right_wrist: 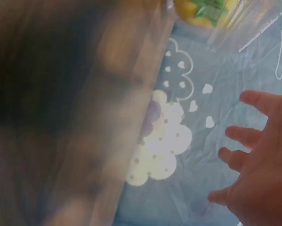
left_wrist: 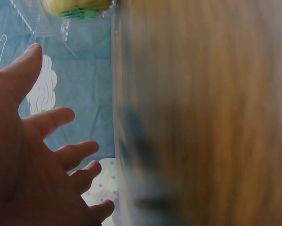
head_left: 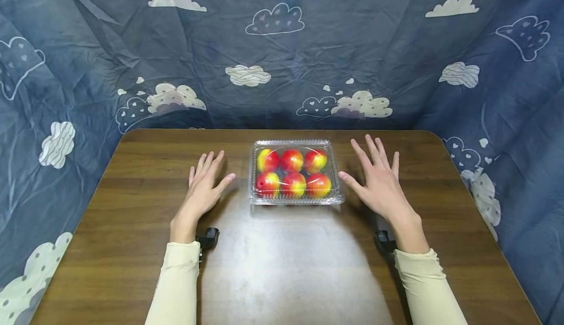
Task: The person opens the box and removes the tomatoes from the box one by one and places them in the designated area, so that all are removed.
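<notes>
A clear plastic clamshell box [head_left: 295, 173] with its lid closed holds several red-and-yellow peaches [head_left: 292, 160] in two rows, near the table's far middle. My left hand [head_left: 206, 184] lies to the left of the box, fingers spread and straight, a short gap from it. On the other side my right hand [head_left: 378, 178] is spread the same way, thumb close to the box corner. Neither hand holds anything. The left wrist view shows the left hand [left_wrist: 42, 155] spread and a corner of the box [left_wrist: 77, 9]. The right wrist view shows the right hand [right_wrist: 258, 165] and the box [right_wrist: 211, 14].
The wooden table [head_left: 132, 207] has rounded corners and a glossy patch of glare in front of the box. A blue cloth with white clouds [head_left: 273, 46] hangs behind and at both sides. Both wrist views are blurred over the table.
</notes>
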`<state>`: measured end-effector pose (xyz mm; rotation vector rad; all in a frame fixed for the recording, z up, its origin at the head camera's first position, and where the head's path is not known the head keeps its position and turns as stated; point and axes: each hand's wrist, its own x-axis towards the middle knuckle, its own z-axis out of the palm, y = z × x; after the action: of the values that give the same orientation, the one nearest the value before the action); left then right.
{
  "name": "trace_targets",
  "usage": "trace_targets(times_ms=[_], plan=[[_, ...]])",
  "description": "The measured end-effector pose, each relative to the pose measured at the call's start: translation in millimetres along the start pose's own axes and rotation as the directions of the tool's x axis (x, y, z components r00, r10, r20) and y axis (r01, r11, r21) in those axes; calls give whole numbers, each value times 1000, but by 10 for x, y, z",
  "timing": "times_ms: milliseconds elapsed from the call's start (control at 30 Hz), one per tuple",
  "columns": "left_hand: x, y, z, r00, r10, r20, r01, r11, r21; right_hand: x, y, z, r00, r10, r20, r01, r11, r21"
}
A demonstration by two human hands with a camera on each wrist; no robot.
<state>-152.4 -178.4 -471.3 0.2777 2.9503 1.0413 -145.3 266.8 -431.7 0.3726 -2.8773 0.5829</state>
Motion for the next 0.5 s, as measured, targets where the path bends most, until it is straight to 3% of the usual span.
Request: trace_targets(times_ms=[500], plan=[[-19, 137, 206, 999, -16, -29, 12, 991, -132, 125, -402, 121, 995, -95, 12, 94, 994, 52]])
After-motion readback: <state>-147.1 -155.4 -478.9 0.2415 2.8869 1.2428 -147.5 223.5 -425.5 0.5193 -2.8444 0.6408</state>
